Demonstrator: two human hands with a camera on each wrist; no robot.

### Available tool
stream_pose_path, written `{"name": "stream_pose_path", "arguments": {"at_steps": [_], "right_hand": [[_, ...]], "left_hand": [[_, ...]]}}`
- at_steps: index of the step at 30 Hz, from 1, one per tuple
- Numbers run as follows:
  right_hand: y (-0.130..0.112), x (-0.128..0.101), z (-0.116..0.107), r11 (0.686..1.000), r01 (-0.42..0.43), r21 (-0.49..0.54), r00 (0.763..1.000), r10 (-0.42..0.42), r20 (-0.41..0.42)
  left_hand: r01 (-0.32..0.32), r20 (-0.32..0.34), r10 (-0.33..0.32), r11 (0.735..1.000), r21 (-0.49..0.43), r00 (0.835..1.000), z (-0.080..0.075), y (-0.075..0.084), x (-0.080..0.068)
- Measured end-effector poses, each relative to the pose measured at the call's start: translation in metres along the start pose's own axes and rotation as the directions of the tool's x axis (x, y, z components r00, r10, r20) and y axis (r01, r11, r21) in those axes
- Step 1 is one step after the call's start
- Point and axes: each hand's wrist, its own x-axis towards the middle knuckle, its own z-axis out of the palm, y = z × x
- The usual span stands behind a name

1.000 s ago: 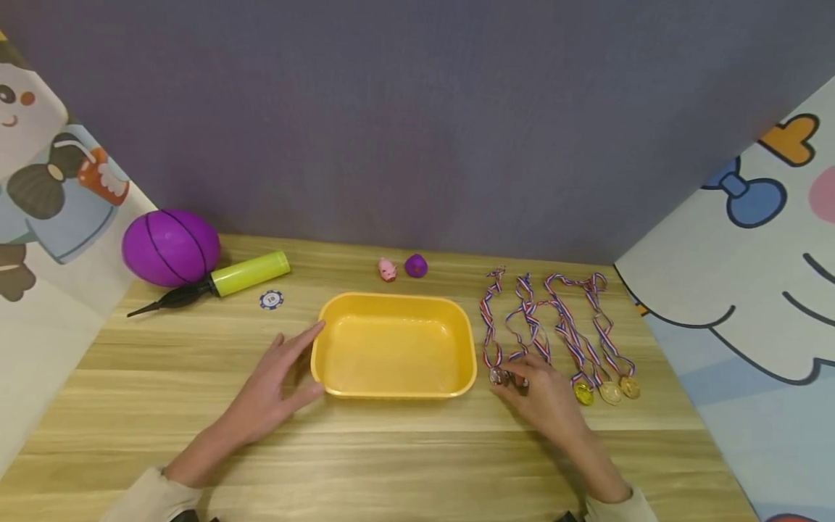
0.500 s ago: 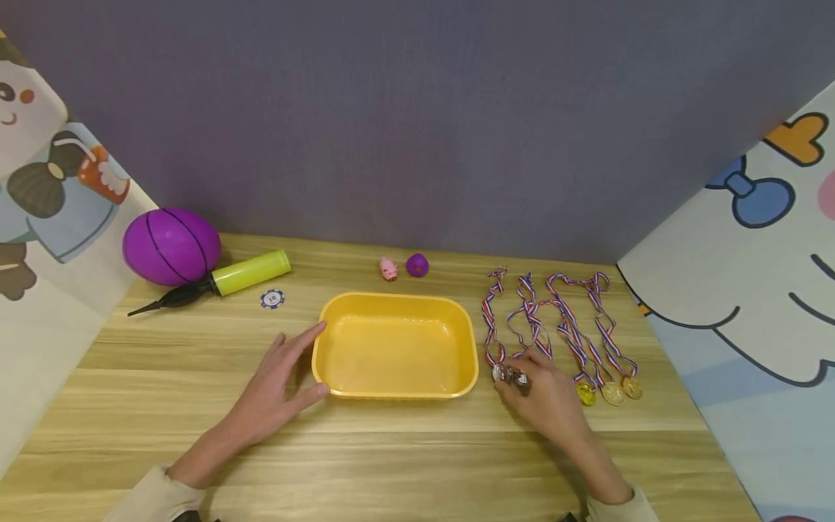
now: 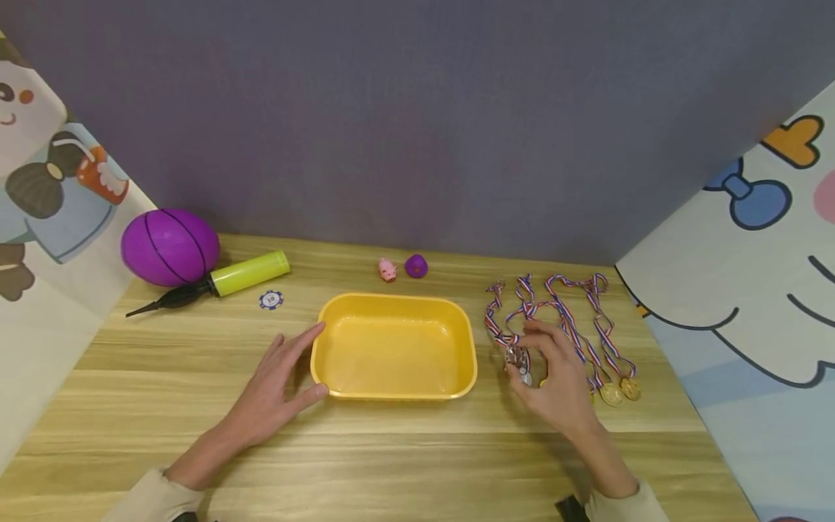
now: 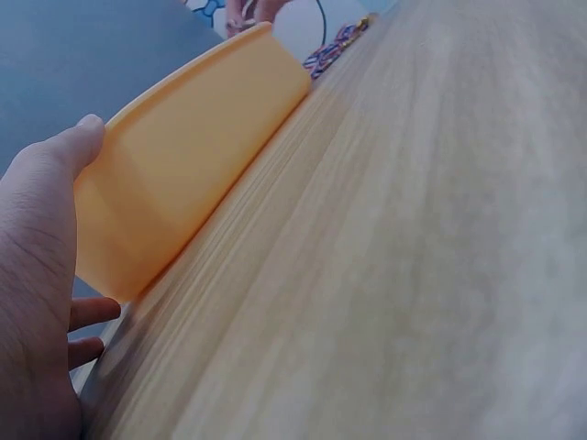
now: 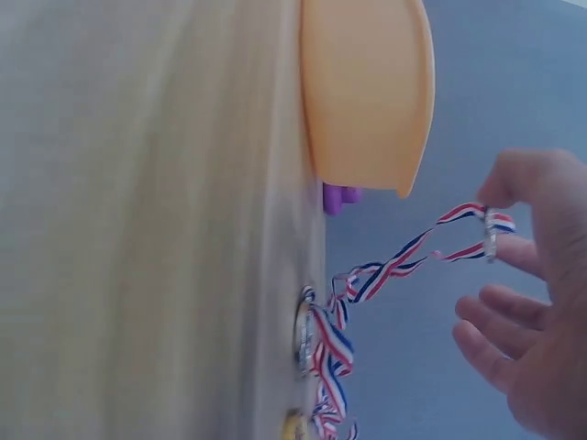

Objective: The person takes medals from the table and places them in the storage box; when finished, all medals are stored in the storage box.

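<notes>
A yellow tray (image 3: 394, 346) sits mid-table, with nothing inside it. My left hand (image 3: 277, 377) lies flat on the table against its left end, fingers straight and thumb touching the near corner; the left wrist view shows the hand (image 4: 37, 275) beside the tray wall (image 4: 183, 174). My right hand (image 3: 541, 362) pinches a silver medal (image 3: 517, 356), lifted a little off the table, its striped ribbon (image 3: 496, 319) trailing back. The right wrist view shows the hand (image 5: 541, 302), the pinched medal (image 5: 491, 234) and its hanging ribbon (image 5: 404, 257). More ribboned medals (image 3: 612, 394) lie to the right.
At the back left are a purple ball (image 3: 169, 246), a green-and-black pump (image 3: 215, 281) and a blue chip (image 3: 270, 299). A pink pig toy (image 3: 387, 270) and a purple toy (image 3: 416, 266) stand behind the tray. Printed panels wall both table sides.
My right hand has taken hold of the silver medal and lifted it up and back, bunching its ribbon. My left hand and the tray have not moved.
</notes>
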Motion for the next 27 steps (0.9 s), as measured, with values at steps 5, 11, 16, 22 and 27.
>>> {"name": "stream_pose_path", "arguments": {"at_steps": [5,11,16,22,27], "right_hand": [[-0.005,0.01,0.001,0.995,0.027,0.097,0.999,-0.023,-0.042],[-0.011,0.016,0.007,0.93,-0.008,0.369,1.0,0.017,-0.022],[-0.016,0.017,0.012,0.856,-0.052,0.514,0.996,0.083,-0.037],[-0.023,0.025,0.015,0.723,-0.081,0.686,0.986,0.157,-0.049],[-0.03,0.031,0.018,0.633,-0.099,0.768,0.977,0.208,-0.045]], "left_hand": [[-0.004,-0.002,0.004,1.0,0.003,1.0,0.0,0.0,0.0],[-0.007,0.003,0.007,1.0,0.002,1.0,0.0,-0.002,0.0],[-0.008,0.01,0.008,1.0,0.002,1.0,0.001,-0.001,0.0],[-0.009,0.01,0.009,1.0,0.0,1.0,0.0,0.0,0.0],[-0.008,0.009,0.008,1.0,0.0,1.0,0.0,-0.001,0.0]]}}
